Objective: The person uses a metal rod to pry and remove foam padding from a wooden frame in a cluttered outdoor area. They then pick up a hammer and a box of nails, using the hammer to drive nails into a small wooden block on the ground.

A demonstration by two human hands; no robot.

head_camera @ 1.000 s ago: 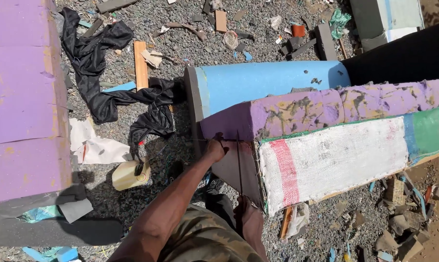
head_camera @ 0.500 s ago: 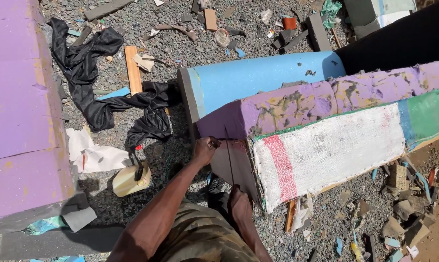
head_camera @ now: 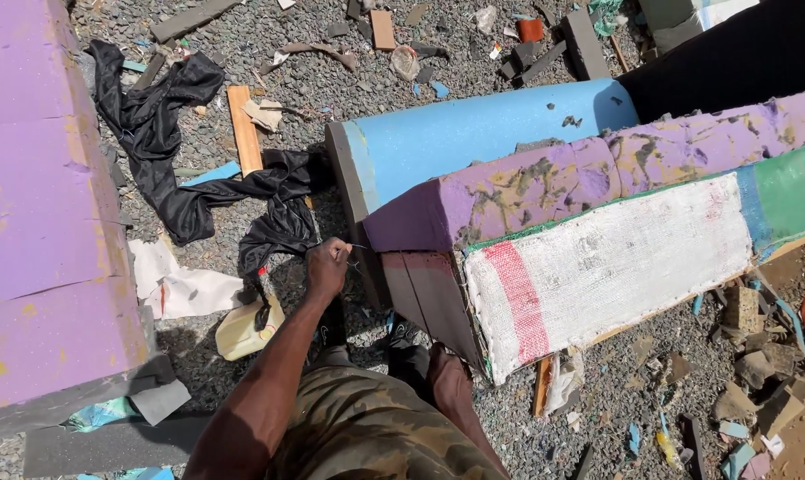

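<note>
Head view, looking down past the person's knees. Left hand is closing into a loose fist, fingertips pinching a thin thread or wire that is running taut toward the near end of the padded frame; likely holding tension there, though too fine to be sure. Frame is lying on its side on the gravel ground, purple foam along its upper edge, white woven cloth with a red stripe facing up, bare wooden end panel showing just beside the hand. Right hand is reaching down under that end panel; cannot tell its state. Blue foam roll is lying behind the frame, touching it. Black cloth is trailing left of the frame, with a pale plastic jug near it. Purple foam block is sitting well to the left.
</note>
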